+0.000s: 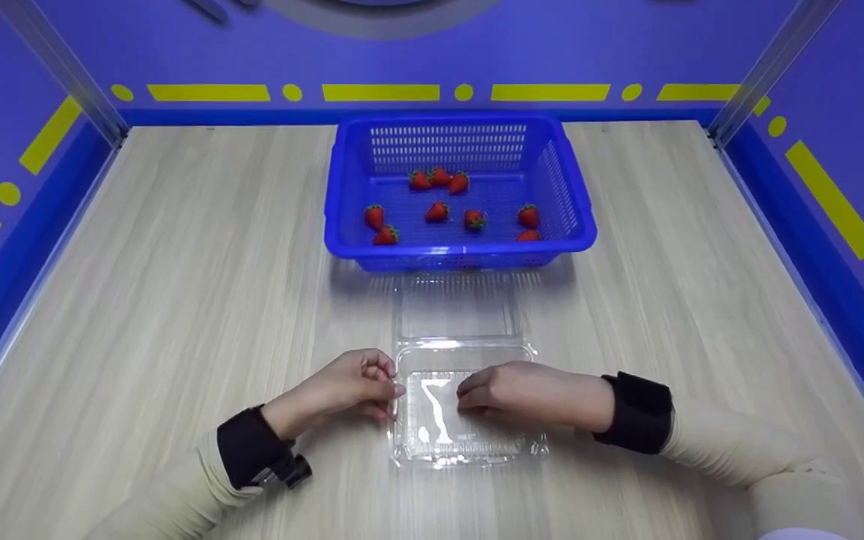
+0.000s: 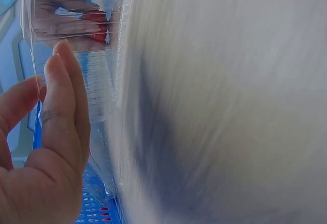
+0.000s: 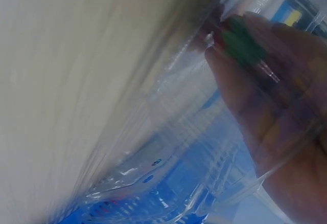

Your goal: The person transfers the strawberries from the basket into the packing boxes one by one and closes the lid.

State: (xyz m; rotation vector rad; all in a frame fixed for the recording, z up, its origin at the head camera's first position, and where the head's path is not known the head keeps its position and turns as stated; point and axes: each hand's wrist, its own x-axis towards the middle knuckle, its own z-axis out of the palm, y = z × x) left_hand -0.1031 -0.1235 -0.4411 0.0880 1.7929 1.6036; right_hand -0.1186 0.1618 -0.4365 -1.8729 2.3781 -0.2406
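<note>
A clear plastic clamshell box [image 1: 469,442] lies on the table with its lid [image 1: 458,311] folded back towards the basket. At its left rim my left hand [image 1: 349,386] pinches the edge, thumb at the rim and fingers against the outer wall. Inside the box, low over its base, my right hand [image 1: 514,390] grips a strawberry. In the head view the fingers hide that strawberry; the left wrist view shows its red flesh [image 2: 99,27] through the plastic, and the right wrist view its green leaves [image 3: 242,42].
Beyond the box stands a blue plastic basket [image 1: 462,250] with several strawberries [image 1: 437,211] scattered on its floor. The open lid reaches up to its front side. Blue panels with yellow marks [image 1: 379,92] wall in the wooden table [image 1: 214,247] at the back and both sides.
</note>
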